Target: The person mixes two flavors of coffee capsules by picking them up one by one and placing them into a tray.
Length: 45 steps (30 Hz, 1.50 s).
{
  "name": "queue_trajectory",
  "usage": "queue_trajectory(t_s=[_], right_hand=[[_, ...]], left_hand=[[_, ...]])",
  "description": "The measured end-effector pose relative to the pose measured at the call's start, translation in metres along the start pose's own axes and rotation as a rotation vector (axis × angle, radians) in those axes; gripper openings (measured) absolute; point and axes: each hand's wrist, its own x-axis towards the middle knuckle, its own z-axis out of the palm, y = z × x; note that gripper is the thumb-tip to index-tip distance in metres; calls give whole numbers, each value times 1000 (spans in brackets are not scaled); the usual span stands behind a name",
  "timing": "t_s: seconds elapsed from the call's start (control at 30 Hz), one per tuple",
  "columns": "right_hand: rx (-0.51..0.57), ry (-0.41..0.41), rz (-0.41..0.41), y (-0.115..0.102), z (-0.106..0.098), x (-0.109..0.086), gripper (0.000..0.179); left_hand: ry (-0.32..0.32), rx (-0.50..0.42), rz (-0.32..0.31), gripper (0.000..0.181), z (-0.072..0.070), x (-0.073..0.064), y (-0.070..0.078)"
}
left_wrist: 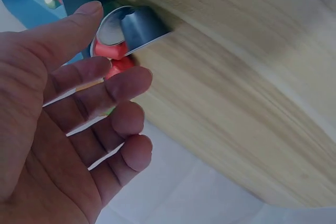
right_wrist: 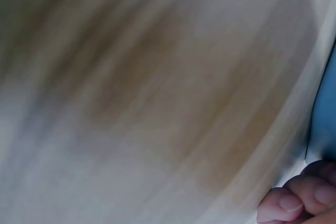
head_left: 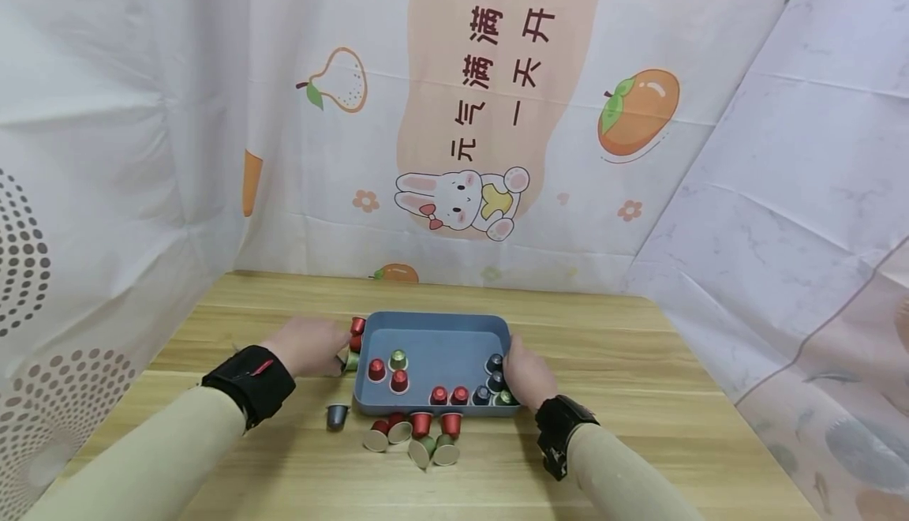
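Wooden table (head_left: 611, 363), dark capsule (left_wrist: 144, 27) beside parted, empty left fingers (left_wrist: 131, 82), right fingers (right_wrist: 286, 203) gripping blue tray (head_left: 440, 354)

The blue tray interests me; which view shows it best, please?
The head view: it shows nearly the whole blue tray, with the right hand covering part of one side. The left wrist view catches only a piece; the right wrist view, just a strip at right.

This seems a curtained-off table nook, with fruit-printed cloth (head_left: 568, 213) hanging around a wood-grain tabletop (head_left: 604, 363).
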Motion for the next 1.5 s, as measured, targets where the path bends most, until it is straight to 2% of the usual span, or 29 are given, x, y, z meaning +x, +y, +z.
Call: queue_trajectory(t_s=[0.4,0.6,0.8,1.03,1.33,1.5], right_hand=[[0,-17,7,1,0,0,17],[-3,-25,20,1,2,2,19],[-8,-16,9,0,1,1,18],[0,-19,14,-1,0,1,17],[0,-36,29,-2,0,0,20],[-11,-16,14,-2,-1,0,19]], left_hand=[[-3,9,-49,32,17,3,-5],[-34,-40,-90,28,24,5,-5],[-21,-11,-67,26,27,5,-5],[-19,-16,-57,25,27,3,-4],[24,39,8,22,28,1,-4],[19,39,18,21,28,1,-4]])
